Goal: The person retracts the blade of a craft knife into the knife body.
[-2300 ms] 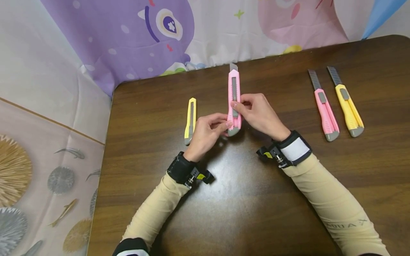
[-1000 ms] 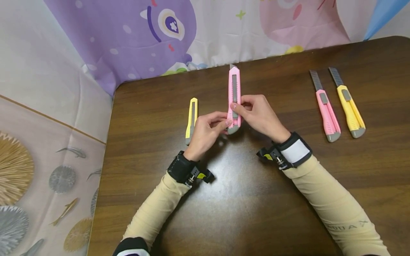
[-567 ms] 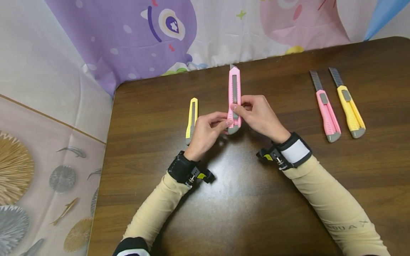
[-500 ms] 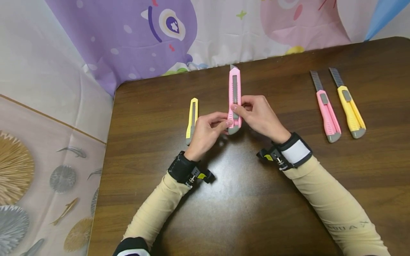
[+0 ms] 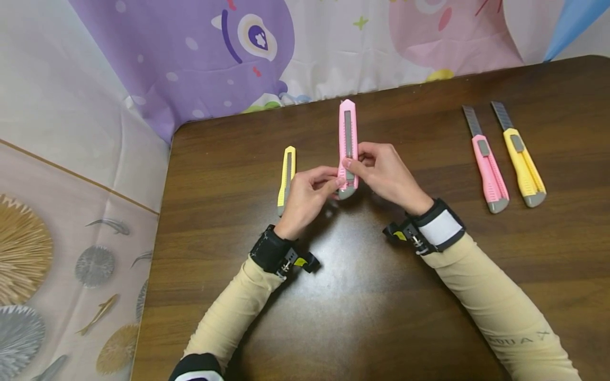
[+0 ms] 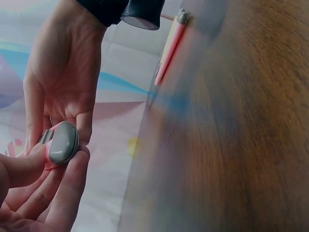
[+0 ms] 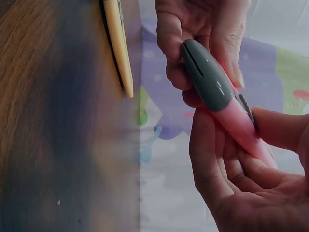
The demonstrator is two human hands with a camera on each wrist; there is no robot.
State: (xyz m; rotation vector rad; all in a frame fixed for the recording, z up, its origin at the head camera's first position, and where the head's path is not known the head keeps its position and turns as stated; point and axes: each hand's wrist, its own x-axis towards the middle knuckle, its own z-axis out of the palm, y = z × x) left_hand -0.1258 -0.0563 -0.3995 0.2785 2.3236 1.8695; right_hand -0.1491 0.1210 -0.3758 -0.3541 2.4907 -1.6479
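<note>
Surface [image 5: 362, 301] of dark wood grain spreads before me, a printed cloth [image 5: 333, 58] hanging along its far edge. My right hand [image 5: 388, 174] grips a pink utility knife [image 5: 348, 127] while my left hand [image 5: 307, 196] pinches its grey-capped base, so it is held raised off the wood between them. Well to my right lie a yellow utility knife [image 5: 523, 164] and, just beside it, a second pink knife [image 5: 486, 166], their blades [image 5: 502, 116] extended. Another yellow cutter [image 5: 288, 164] lies just past my left hand. My right thumb touches the held knife's ridged slider [image 7: 246, 107].
</note>
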